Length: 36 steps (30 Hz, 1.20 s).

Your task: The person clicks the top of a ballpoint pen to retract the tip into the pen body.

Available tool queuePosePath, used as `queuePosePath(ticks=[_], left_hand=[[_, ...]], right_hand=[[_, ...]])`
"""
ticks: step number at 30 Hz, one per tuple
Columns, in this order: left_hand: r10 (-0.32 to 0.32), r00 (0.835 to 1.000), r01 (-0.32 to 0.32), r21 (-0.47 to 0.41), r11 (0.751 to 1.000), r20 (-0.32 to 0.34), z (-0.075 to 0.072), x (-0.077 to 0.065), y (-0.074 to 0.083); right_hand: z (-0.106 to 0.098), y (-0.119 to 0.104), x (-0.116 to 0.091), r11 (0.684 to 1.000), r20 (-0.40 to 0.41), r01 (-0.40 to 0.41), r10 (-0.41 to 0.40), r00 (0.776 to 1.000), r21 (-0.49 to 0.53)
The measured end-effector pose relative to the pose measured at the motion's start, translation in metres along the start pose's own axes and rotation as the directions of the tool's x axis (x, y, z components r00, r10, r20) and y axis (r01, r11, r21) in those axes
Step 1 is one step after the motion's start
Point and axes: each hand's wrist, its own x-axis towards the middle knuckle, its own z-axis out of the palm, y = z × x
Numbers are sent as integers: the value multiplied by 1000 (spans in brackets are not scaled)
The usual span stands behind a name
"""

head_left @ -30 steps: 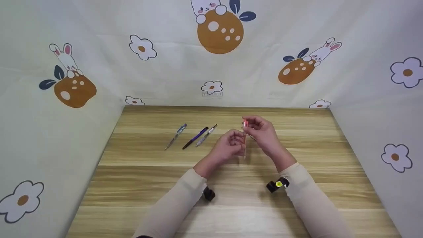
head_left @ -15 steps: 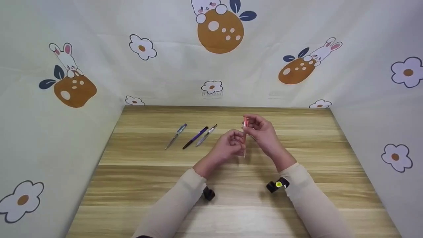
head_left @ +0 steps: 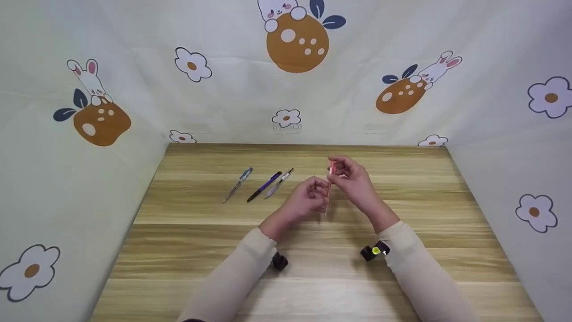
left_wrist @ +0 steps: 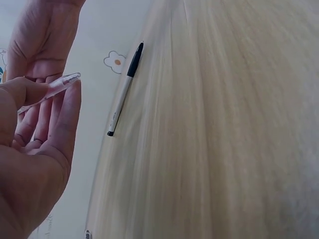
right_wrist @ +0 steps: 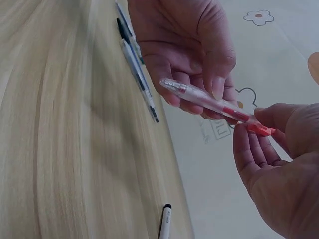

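In the head view a clear pen with a red clip end (head_left: 331,170) is held nearly upright above the table, its tip toward me. My right hand (head_left: 356,182) pinches the red end between thumb and fingers. Lower down, my left hand (head_left: 308,196) holds the barrel; the right wrist view shows its thumb pressing the clear pen (right_wrist: 212,103) against the fingers. The pointed tip (left_wrist: 71,78) sticks out past the left hand in the left wrist view. Left of the hands lie a blue-clipped clear pen (head_left: 238,184), a purple pen (head_left: 264,186) and a clear pen with a dark end (head_left: 279,183).
A white pen with a black cap (left_wrist: 124,92) lies near the table's edge in the left wrist view; the head view does not show it. The wood-grain table (head_left: 187,259) meets cloth walls (head_left: 232,94) printed with rabbits and flowers at its back and sides.
The pen's tip has swung slightly left, so the pen now leans a little. My left hand has shifted slightly left with it. The pens on the table have not moved.
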Motion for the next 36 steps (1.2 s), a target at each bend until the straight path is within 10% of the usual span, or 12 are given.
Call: queuePosePath(ticks=[15,36], left_hand=[[-71,997,74,117,990,-29,-14,-6,3],[-168,975,211,362,908,-146,-42,-18,3]], right_hand=[[-5,5,-2,968,51,78,-68,996,-239],[-9,19,-5,909,141,135,-85,986,-395]])
